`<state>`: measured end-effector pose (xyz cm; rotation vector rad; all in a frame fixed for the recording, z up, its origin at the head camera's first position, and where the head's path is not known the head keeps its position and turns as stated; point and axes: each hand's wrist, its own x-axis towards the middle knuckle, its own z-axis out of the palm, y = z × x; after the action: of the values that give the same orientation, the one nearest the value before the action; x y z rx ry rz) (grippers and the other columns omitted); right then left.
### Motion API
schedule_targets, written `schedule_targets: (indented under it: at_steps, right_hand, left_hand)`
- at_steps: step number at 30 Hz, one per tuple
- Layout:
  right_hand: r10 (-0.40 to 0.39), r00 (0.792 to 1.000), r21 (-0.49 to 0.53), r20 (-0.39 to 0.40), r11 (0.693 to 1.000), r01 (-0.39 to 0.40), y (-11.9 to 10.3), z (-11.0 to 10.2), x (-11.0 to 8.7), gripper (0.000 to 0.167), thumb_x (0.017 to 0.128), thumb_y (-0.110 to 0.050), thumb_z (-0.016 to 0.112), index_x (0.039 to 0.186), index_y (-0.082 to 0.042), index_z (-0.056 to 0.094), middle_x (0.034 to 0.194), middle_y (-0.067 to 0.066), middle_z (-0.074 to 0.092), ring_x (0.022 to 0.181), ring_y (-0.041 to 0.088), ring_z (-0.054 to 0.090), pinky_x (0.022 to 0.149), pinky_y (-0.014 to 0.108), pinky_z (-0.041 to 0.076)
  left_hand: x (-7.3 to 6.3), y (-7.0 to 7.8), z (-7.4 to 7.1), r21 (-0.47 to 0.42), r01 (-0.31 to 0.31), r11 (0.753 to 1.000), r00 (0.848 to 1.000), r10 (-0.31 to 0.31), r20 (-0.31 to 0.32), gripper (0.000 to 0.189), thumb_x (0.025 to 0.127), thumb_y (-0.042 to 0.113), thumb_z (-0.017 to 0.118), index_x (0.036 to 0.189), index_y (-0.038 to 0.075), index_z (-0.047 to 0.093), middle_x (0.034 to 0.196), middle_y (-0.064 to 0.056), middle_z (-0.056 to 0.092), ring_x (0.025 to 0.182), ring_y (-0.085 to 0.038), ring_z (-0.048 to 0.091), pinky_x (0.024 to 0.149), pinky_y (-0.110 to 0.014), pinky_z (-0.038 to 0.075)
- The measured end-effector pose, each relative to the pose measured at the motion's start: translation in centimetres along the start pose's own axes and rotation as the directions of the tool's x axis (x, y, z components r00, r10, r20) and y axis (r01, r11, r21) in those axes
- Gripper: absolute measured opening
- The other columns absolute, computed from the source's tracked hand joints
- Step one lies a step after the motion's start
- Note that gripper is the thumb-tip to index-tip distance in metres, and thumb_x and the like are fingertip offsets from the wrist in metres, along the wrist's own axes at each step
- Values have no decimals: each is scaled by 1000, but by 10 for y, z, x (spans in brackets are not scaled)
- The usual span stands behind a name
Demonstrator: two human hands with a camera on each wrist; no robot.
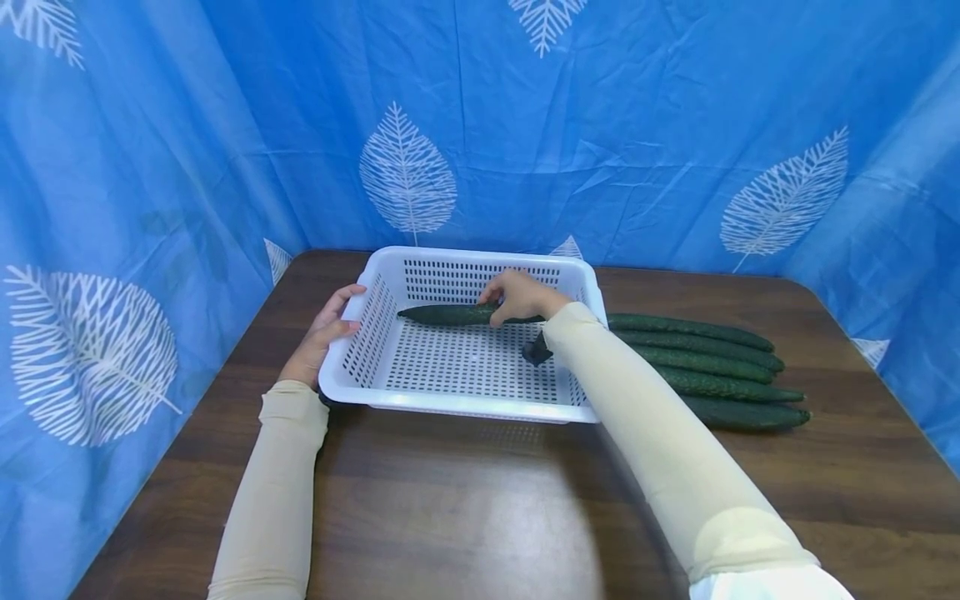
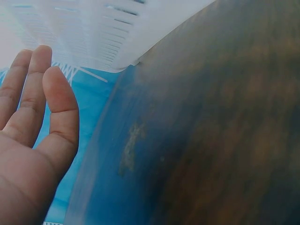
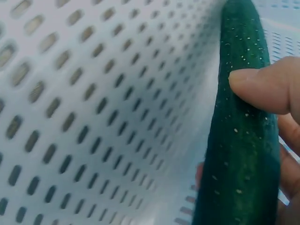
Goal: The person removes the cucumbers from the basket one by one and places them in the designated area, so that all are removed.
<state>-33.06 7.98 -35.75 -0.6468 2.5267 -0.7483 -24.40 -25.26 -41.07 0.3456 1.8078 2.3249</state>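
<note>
A white perforated plastic basket (image 1: 465,403) stands on the table. Inside it, near the back wall, lies a long dark green cucumber (image 1: 438,315). My right hand (image 1: 521,296) grips this cucumber around its middle. The right wrist view shows the thumb (image 3: 262,86) pressed on the bumpy skin of the cucumber (image 3: 239,159), with the other fingers partly hidden behind it. At the basket's left end, my left hand (image 1: 322,337) touches the outer side by the rim. Its fingers (image 2: 35,93) look extended, not curled, in the left wrist view.
Several more cucumbers (image 1: 720,364) lie side by side on the brown wooden table (image 1: 465,500), to the right of the basket. My right forearm reaches across the basket's right rim. A blue curtain (image 1: 637,167) with white leaf prints hangs behind the table and along both sides.
</note>
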Motion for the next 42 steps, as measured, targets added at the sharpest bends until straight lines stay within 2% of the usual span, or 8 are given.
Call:
schedule_targets:
  at_steps: [11, 19, 21, 23, 27, 30, 34, 42]
  right_hand:
    - [-46, 994, 13, -100, 999, 47, -5, -10, -10, 30, 87, -1, 85, 116, 0, 81, 120, 16, 77, 116, 33, 69, 101, 47, 56]
    - [-74, 989, 7, -128, 997, 75, -7, -22, -26, 29, 85, -2, 84, 115, -1, 82, 116, 14, 80, 112, 32, 72, 96, 48, 58]
    - [-95, 987, 6, -130, 995, 97, -9, -25, -30, 29, 85, -2, 84, 114, -1, 82, 115, 14, 80, 112, 32, 72, 98, 50, 58]
    - [-111, 985, 8, -130, 994, 113, -10, -27, -35, 29, 85, -1, 84, 115, -1, 82, 114, 14, 80, 113, 33, 73, 112, 54, 48]
    - [-121, 984, 25, -130, 992, 125, -15, -30, -43, 29, 87, -1, 83, 116, 0, 81, 114, 15, 80, 113, 34, 73, 120, 58, 39]
    - [-120, 983, 39, -139, 991, 127, -18, -33, -49, 30, 87, -1, 83, 117, 1, 81, 115, 16, 80, 113, 34, 73, 107, 53, 52]
    - [-140, 978, 54, -154, 987, 150, -18, -37, -55, 30, 87, 0, 83, 116, 2, 81, 116, 17, 79, 114, 36, 73, 95, 49, 60]
    - [-171, 973, 63, -156, 981, 183, -16, -40, -68, 31, 88, 0, 82, 119, 5, 79, 117, 19, 78, 114, 38, 72, 93, 49, 60]
  left_hand:
    - [-2, -4, 2, 60, 39, 997, 999, -37, -32, 50, 96, 10, 49, 137, 39, 51, 155, -8, 41, 123, -26, 55, 93, -33, 58]
    - [2, -4, 2, 34, 32, 999, 999, -32, -14, 50, 97, 9, 50, 137, 39, 53, 149, -6, 46, 119, -22, 58, 93, -33, 58]
    - [2, -5, 2, 43, 30, 999, 999, -29, -13, 50, 97, 9, 50, 137, 39, 52, 150, -7, 44, 120, -23, 58, 93, -33, 59]
    - [1, -5, 2, 48, 31, 998, 999, -30, -16, 50, 97, 9, 49, 136, 40, 52, 152, -8, 43, 120, -24, 57, 93, -33, 59]
    - [0, -6, 1, 38, 37, 999, 999, -37, -24, 50, 97, 9, 49, 135, 40, 53, 154, -7, 41, 123, -25, 55, 94, -33, 57]
    - [0, -5, 1, 31, 38, 999, 999, -37, -28, 50, 96, 8, 49, 135, 40, 54, 156, -7, 41, 124, -24, 54, 95, -33, 56]
    - [0, -4, 1, 45, 42, 998, 998, -41, -39, 49, 96, 9, 49, 134, 40, 53, 157, -7, 41, 124, -24, 54, 95, -32, 56]
    - [-3, -4, -1, 51, 22, 998, 999, -20, -35, 49, 96, 9, 49, 135, 39, 53, 149, -6, 45, 119, -22, 59, 93, -32, 58]
